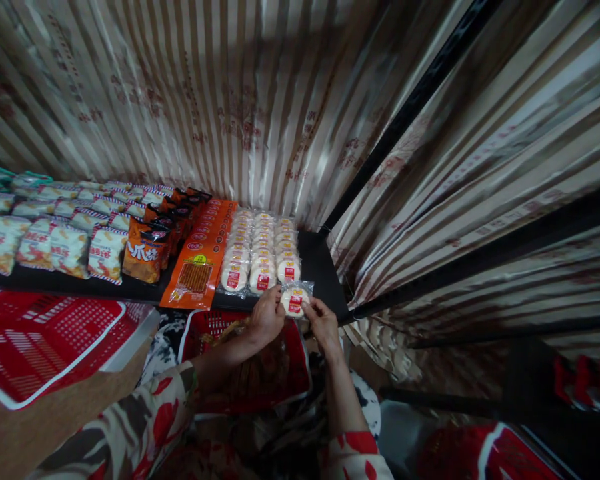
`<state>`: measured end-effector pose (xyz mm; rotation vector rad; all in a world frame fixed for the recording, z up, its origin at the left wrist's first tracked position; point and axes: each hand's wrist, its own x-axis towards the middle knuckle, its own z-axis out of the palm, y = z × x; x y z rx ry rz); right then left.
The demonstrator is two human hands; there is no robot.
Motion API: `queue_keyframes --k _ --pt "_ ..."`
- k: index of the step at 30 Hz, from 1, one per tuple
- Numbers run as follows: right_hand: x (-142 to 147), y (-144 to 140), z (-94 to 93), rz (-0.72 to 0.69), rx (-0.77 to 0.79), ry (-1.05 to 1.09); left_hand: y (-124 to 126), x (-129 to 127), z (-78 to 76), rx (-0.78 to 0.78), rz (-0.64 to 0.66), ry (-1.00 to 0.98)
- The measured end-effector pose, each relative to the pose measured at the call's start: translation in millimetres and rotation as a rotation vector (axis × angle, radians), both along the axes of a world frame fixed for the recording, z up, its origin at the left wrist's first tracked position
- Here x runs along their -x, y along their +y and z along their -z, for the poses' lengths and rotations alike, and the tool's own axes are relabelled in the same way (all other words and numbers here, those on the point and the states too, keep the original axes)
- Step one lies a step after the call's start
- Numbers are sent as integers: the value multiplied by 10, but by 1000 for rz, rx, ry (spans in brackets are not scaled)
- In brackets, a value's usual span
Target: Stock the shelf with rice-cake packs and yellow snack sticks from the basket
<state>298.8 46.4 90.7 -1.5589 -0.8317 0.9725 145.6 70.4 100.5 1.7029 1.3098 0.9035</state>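
Our left hand (267, 315) and right hand (323, 322) both pinch one wrapped round cake (295, 299) at the shelf (323, 272) edge.

Striped, glossy curtain (260, 100) hanging behind and to the right. Black shelf (325, 267) crowded with snacks: pale bags with red print (70, 250) in rows at the left, darker orange-brown bags (145, 257) beside them, flat orange packs (200, 267) overlapping toward the front edge, then three rows of round white cakes in clear wrap (260, 253). Empty red basket (45, 340) lying tilted at lower left. Second red basket (260, 373) below the shelf edge. Black bars (420, 93) crossing the right side.
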Motion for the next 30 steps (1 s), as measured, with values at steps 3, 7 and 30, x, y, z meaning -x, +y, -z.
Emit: queue_keyframes --k 3,7,30 --pt "-40 83 -14 12 -17 -13 31 -27 -77 -30 33 49" --pt "-95 186 -8 24 -19 -55 66 -65 -122 -71 68 112" --pt "-115 519 135 22 115 -526 138 -122 -22 -212 126 251"
